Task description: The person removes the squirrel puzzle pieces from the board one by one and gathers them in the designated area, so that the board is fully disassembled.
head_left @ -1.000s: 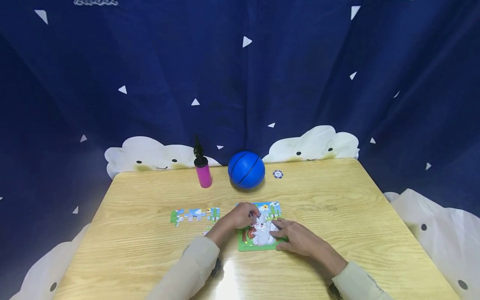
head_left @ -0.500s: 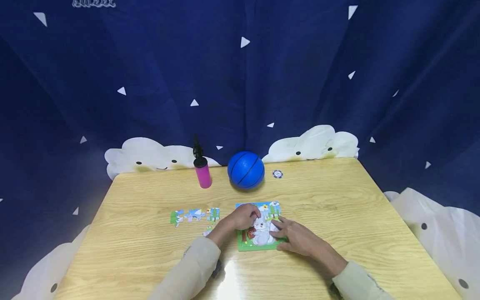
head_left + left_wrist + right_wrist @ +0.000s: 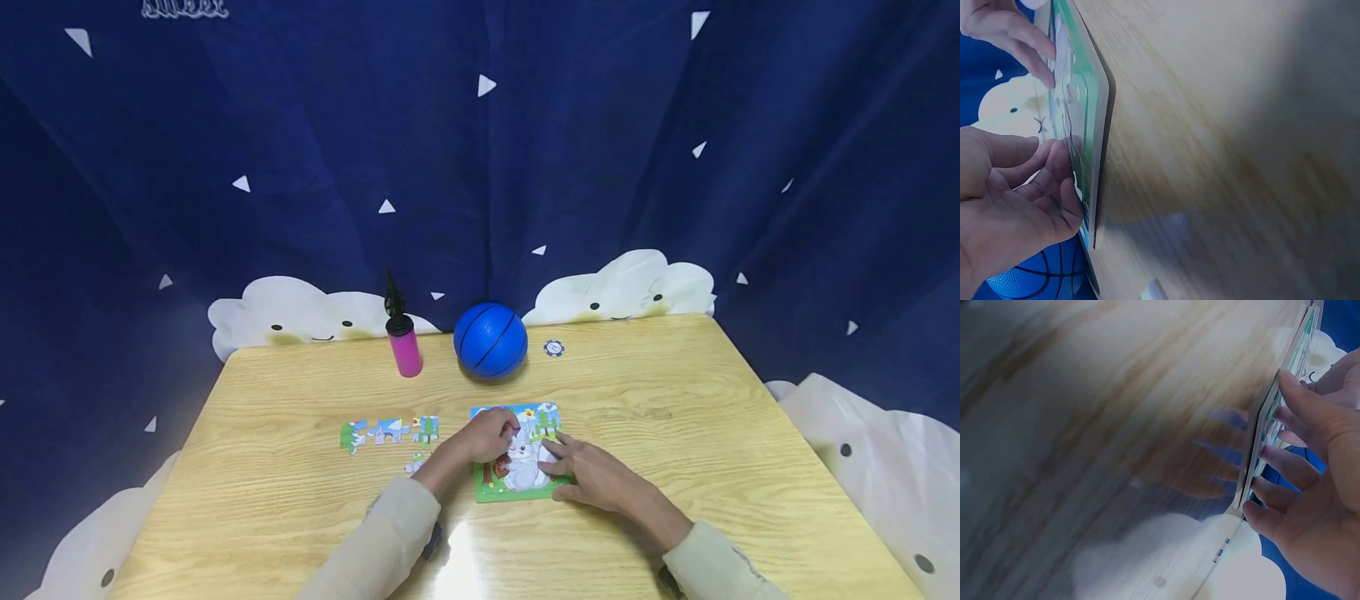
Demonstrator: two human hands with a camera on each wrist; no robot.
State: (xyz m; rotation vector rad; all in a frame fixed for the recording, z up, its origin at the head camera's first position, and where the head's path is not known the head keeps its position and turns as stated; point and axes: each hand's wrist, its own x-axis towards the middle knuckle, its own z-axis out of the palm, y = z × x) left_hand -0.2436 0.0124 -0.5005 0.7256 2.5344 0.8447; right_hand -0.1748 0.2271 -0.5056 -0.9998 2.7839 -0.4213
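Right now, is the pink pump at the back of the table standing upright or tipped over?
Upright. The pink pump stands on its base on the table, black handle pointing up, left of the blue ball and apart from it.
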